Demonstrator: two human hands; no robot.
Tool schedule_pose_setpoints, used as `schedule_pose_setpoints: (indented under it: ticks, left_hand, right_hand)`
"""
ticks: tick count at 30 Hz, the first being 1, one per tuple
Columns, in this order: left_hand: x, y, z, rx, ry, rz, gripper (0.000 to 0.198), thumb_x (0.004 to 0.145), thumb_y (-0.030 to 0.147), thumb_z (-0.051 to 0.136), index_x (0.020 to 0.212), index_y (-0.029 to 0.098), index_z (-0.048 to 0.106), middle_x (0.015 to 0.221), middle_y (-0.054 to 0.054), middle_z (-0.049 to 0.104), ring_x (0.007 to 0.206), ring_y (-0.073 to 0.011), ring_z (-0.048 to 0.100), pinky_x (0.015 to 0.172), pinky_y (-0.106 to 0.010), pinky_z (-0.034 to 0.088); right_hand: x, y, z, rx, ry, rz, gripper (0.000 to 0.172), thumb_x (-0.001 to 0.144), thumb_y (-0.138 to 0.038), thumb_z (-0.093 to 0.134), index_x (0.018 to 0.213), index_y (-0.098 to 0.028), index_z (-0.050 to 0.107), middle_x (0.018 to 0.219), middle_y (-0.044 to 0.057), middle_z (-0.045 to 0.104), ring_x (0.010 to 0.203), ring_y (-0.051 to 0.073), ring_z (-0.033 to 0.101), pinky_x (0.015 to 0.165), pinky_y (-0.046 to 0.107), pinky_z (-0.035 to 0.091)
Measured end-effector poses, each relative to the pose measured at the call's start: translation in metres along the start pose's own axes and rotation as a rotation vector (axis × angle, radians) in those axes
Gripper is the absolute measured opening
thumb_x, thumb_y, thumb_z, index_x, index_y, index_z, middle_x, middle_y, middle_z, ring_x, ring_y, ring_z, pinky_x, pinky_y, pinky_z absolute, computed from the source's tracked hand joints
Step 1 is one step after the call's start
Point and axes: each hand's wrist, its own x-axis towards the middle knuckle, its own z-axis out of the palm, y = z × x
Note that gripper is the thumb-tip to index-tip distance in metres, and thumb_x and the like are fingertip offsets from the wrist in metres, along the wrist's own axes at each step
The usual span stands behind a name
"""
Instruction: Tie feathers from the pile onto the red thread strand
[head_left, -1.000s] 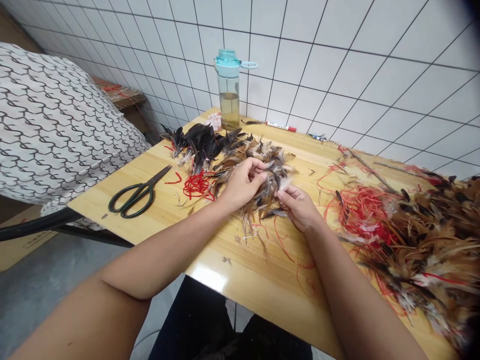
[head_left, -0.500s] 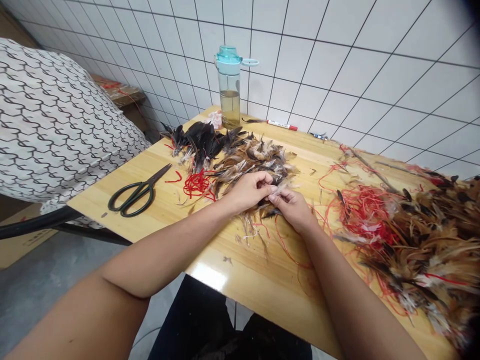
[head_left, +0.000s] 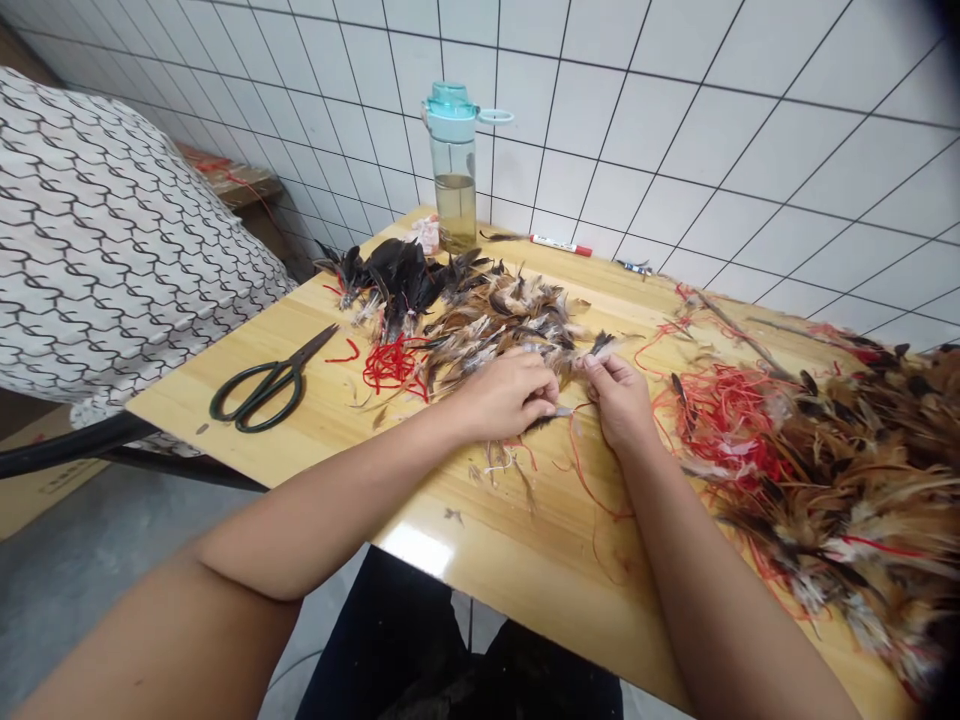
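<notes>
Centre of frame: both hands low over the tabletop (head_left: 315, 440). Left hand (head_left: 510, 395) curled, thumb and forefinger pinching a small feather bunch (head_left: 559, 411), pale tip pointing right. Right hand (head_left: 619, 398) just beside it, fingers pressed together on a loose feather (head_left: 601, 343), dark at its upper end; exact grip partly hidden.

Thin red thread (head_left: 575, 445) meets the bunch's tip and trails toward the right forearm. Cannot tell whether it is wound round the bunch or only touching.

Mixed feather pile (head_left: 499, 320) directly behind the left hand; black feathers (head_left: 401, 285) left of that; red string coil (head_left: 394, 365) in front of them. Scissors (head_left: 262, 392) left of centre, shut or nearly so, well apart from the hands. Right of frame: thread tangle (head_left: 731, 420) running into a large brown feather heap (head_left: 862, 500). Bottle (head_left: 454, 190) upright, upper centre, near the feathers.

Risks, my judgement: slim quills could slide out if either pinch slackens, splaying the bunch. Thread lies close to the right forearm; a sweep of that arm might drag it askew or catch the tangle. Loose down could cling to fingers. A knocked bottle, if it leaked, would wet the pile.
</notes>
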Motion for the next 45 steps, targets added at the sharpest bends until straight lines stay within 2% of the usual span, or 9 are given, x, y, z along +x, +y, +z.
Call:
schedule_pose_setpoints:
  ticks: [4,7,11,15,21,24,28,33,45]
  left_hand:
    - [-0.002,-0.002,0.013,0.135,-0.082,-0.016,0.009,0.082,0.023,0.063,0.089,0.018,0.067,0.093,-0.006,0.063,0.094,-0.0218,0.051,0.084,-0.034,0.042]
    - [-0.001,-0.002,0.015,0.157,-0.103,-0.013,0.013,0.087,0.021,0.054,0.088,0.018,0.067,0.091,-0.007,0.061,0.093,-0.0218,0.051,0.083,-0.034,0.042]
    - [0.001,-0.003,0.007,0.079,-0.012,-0.029,0.013,0.088,0.018,0.049,0.084,0.018,0.062,0.090,-0.006,0.061,0.089,-0.0191,0.053,0.082,-0.032,0.042]
    - [0.001,-0.006,-0.005,0.028,0.066,-0.081,0.011,0.086,0.014,0.047,0.086,0.018,0.058,0.084,-0.003,0.063,0.078,-0.0154,0.054,0.073,-0.028,0.041]
    - [-0.001,-0.009,-0.015,0.336,0.108,-0.019,0.016,0.091,0.018,0.043,0.087,0.017,0.060,0.084,-0.005,0.062,0.083,-0.0189,0.054,0.076,-0.030,0.041]
    - [-0.001,-0.008,-0.021,0.501,0.114,-0.015,0.021,0.094,0.021,0.042,0.087,0.016,0.061,0.083,-0.007,0.062,0.082,-0.0199,0.052,0.075,-0.032,0.040]
    - [-0.002,-0.006,-0.027,0.591,0.097,0.024,0.025,0.096,0.024,0.040,0.088,0.017,0.062,0.085,-0.007,0.062,0.081,-0.0197,0.050,0.073,-0.032,0.039]
    - [-0.003,-0.008,-0.030,0.625,0.109,0.084,0.025,0.096,0.024,0.040,0.089,0.018,0.063,0.086,-0.006,0.061,0.080,-0.0189,0.049,0.072,-0.032,0.037]
    - [-0.004,-0.007,-0.027,0.648,0.106,0.105,0.021,0.095,0.025,0.044,0.092,0.018,0.064,0.085,-0.007,0.061,0.081,-0.0199,0.049,0.070,-0.032,0.035]
  right_hand:
    - [-0.002,0.002,0.005,-0.112,0.092,-0.023,0.030,0.075,-0.048,0.064,0.070,-0.019,0.062,0.065,0.000,0.060,0.061,0.013,0.049,0.059,0.027,0.039]
    - [-0.006,0.000,0.009,-0.238,0.090,-0.043,0.025,0.077,-0.042,0.061,0.066,-0.020,0.060,0.055,-0.003,0.053,0.054,0.012,0.041,0.053,0.026,0.033]
    - [-0.008,-0.005,0.011,-0.310,0.067,-0.068,0.023,0.076,-0.037,0.059,0.061,-0.020,0.055,0.051,-0.004,0.045,0.051,0.011,0.037,0.052,0.026,0.029]
    - [-0.010,-0.009,0.012,-0.316,-0.001,-0.086,0.023,0.078,-0.036,0.058,0.061,-0.021,0.054,0.052,-0.003,0.044,0.052,0.012,0.038,0.053,0.027,0.031]
    - [-0.012,-0.010,0.015,-0.298,-0.147,-0.115,0.024,0.078,-0.039,0.059,0.063,-0.020,0.055,0.059,-0.001,0.049,0.057,0.013,0.043,0.056,0.027,0.034]
    - [-0.012,-0.008,0.015,-0.254,-0.192,-0.079,0.027,0.078,-0.044,0.060,0.066,-0.019,0.059,0.061,0.000,0.054,0.059,0.013,0.047,0.058,0.027,0.037]
    - [-0.011,-0.005,0.013,-0.238,-0.214,-0.060,0.030,0.078,-0.047,0.061,0.069,-0.019,0.064,0.066,0.002,0.062,0.064,0.016,0.054,0.062,0.028,0.042]
    - [-0.009,-0.003,0.012,-0.298,-0.213,-0.080,0.028,0.078,-0.044,0.062,0.069,-0.018,0.065,0.068,0.003,0.065,0.066,0.016,0.056,0.064,0.029,0.043]
    - [-0.010,-0.004,0.015,-0.315,-0.241,-0.138,0.022,0.077,-0.038,0.062,0.068,-0.019,0.065,0.065,0.002,0.063,0.064,0.015,0.054,0.063,0.029,0.042]
